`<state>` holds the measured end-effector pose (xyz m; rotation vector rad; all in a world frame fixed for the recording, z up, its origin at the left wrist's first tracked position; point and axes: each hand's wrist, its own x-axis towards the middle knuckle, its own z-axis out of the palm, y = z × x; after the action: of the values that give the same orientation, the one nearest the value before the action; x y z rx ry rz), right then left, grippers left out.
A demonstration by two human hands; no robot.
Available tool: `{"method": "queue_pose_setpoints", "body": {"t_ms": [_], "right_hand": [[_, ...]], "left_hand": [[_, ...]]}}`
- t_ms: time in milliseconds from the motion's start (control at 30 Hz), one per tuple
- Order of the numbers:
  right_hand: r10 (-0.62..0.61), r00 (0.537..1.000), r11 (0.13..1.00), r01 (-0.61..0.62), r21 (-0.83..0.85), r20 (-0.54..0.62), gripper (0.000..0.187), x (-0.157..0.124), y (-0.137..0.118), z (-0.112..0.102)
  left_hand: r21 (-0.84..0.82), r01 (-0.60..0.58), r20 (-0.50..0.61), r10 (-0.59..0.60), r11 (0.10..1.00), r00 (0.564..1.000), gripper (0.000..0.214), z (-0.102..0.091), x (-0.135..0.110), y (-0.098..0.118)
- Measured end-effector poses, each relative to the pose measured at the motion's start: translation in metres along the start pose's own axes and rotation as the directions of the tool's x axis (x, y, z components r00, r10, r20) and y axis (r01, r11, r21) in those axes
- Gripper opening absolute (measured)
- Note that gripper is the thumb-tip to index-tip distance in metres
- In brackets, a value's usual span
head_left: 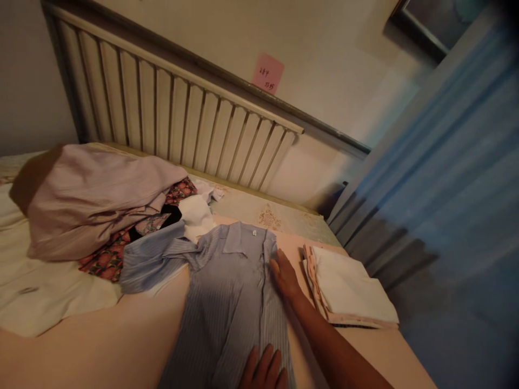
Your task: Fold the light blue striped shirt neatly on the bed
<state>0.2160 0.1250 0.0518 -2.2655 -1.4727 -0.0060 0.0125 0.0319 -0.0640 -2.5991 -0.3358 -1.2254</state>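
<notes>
A blue-grey ribbed shirt [235, 292] with a collar lies spread front up on the bed. One sleeve [152, 259] stretches out to the left. My right hand [286, 274] rests along the shirt's right edge, just below the shoulder, with its fingers extended against the fabric. At the bottom of the view, my left hand [263, 370] lies on the lower part of the shirt with fingers apart. Its palm and thumb are out of frame. The shirt's other sleeve cannot be made out.
Left of the shirt is a heap of clothes with a mauve garment [101, 194] and floral fabric [106, 256]. A folded white and peach stack [357, 286] sits on the right. Behind the bed are a radiator [178, 102] and a pink note [267, 73]; a blue curtain [438, 205] hangs at right.
</notes>
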Motion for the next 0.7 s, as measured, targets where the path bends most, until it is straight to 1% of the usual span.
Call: {"method": "queue_pose_setpoints", "body": {"t_ms": [67,133,233,300,433,500,567,700], "right_hand": [[0.019,1.000,1.000,-0.019,0.005,0.009,0.061,-0.031,0.002,0.004],[0.007,0.999,1.000,-0.006,-0.023,0.036,0.063,-0.059,0.001,0.011],[-0.035,0.997,0.995,0.041,-0.093,0.071,0.063,-0.082,-0.005,0.021],[-0.041,0.996,0.989,0.052,-0.139,0.081,0.064,-0.085,-0.011,0.024],[-0.030,0.996,0.979,0.047,-0.196,0.089,0.064,-0.077,-0.018,0.023],[-0.030,0.996,0.977,0.048,-0.206,0.088,0.063,-0.074,-0.018,0.023],[-0.034,0.996,0.977,0.050,-0.208,0.081,0.062,-0.074,-0.017,0.023],[-0.040,0.996,0.974,0.055,-0.221,0.074,0.063,-0.074,-0.016,0.026]], "left_hand": [[-0.010,0.009,-0.004,-0.009,1.000,1.000,0.026,-0.001,0.001,-0.001],[-0.012,0.000,0.012,0.000,1.000,1.000,0.026,-0.001,0.000,-0.001],[-0.004,-0.040,0.071,0.040,0.999,0.997,0.028,0.000,-0.002,0.000],[-0.006,-0.025,0.078,0.025,1.000,0.997,0.028,0.001,-0.003,0.001],[-0.010,0.043,0.054,-0.042,0.999,0.998,0.027,-0.001,-0.002,0.004],[-0.016,0.048,0.045,-0.047,0.999,0.998,0.026,-0.003,0.000,0.004],[-0.021,0.030,0.069,-0.028,0.999,0.997,0.027,-0.007,0.002,0.003],[-0.046,0.001,0.156,0.006,0.999,0.988,0.031,-0.014,0.002,0.001]]}}
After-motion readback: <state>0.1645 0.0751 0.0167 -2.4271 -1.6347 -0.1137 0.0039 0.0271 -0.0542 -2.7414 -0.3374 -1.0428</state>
